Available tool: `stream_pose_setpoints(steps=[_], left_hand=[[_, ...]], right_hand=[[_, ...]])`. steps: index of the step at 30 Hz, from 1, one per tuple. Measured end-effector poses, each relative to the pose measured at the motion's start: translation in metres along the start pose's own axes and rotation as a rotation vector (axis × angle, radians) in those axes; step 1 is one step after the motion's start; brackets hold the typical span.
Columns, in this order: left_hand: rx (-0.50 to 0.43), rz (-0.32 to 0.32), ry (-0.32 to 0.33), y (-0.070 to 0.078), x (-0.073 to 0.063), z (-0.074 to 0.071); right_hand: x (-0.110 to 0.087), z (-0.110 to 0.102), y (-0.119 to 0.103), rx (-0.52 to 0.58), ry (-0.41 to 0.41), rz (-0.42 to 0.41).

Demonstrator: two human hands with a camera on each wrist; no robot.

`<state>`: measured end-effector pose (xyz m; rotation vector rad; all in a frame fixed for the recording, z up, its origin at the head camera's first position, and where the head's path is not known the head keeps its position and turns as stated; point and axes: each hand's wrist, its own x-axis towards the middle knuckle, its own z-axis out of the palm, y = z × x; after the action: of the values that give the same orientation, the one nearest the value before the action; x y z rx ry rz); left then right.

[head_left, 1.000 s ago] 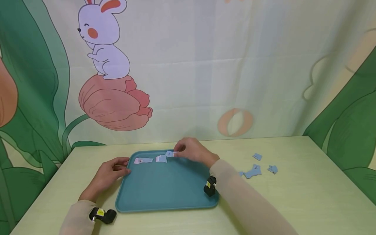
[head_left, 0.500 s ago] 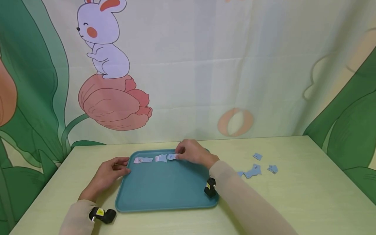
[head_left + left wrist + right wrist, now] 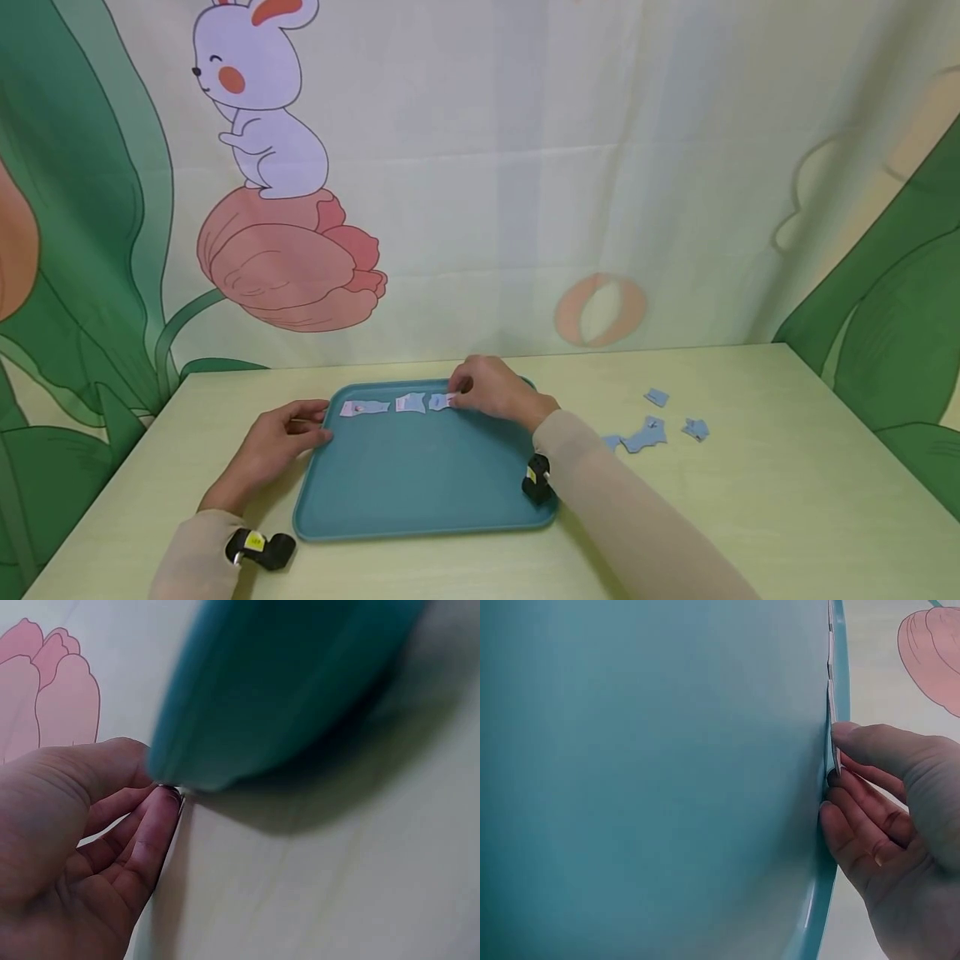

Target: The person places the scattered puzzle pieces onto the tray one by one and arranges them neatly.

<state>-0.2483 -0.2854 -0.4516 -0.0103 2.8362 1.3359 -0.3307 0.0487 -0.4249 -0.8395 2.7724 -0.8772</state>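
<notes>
My left hand [image 3: 279,442] holds the left rim of the blue-green tray [image 3: 420,492]; in the left wrist view, the thumb touches the rim [image 3: 169,742] and the fingertips lie just under it. Near the tray's far edge, my right hand [image 3: 498,390] pinches a small pale blue puzzle piece [image 3: 439,402] between thumb and fingers. The right wrist view shows this puzzle piece [image 3: 834,727] edge-on, low over the tray, partly covered by the thumb. To its left lie a puzzle piece [image 3: 410,403] with a pinkish side and a longer strip of puzzle pieces [image 3: 365,408].
Right of the tray, on the pale yellow table [image 3: 787,500], lie a small blue piece [image 3: 657,397], a larger blue piece [image 3: 645,435], and a small blue cluster [image 3: 696,429]. My right sleeve [image 3: 630,500] partly hides another piece [image 3: 611,442]. A printed curtain [image 3: 465,208] hangs behind.
My right hand has brought the pinched puzzle piece slightly nearer and to the right, into line with the pieces to its left. My left hand stays at the tray's rim.
</notes>
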Motion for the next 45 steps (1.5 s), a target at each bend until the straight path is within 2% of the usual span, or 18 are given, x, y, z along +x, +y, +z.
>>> stream_pose_setpoints(steps=[19, 26, 34, 45], left_hand=[[-0.004, -0.014, -0.008, 0.002, -0.001, 0.000], [0.001, -0.018, -0.012, 0.002, 0.000, 0.000], [-0.001, -0.009, -0.010, 0.004, -0.001, -0.002], [0.003, -0.002, -0.013, 0.002, -0.001, 0.000]], right_hand=[[-0.001, -0.003, 0.002, -0.008, 0.016, -0.015], [-0.008, -0.010, 0.001, 0.061, 0.024, -0.007], [-0.026, -0.028, 0.004, 0.117, 0.086, -0.007], [-0.060, -0.058, 0.026, 0.154, 0.189, -0.099]])
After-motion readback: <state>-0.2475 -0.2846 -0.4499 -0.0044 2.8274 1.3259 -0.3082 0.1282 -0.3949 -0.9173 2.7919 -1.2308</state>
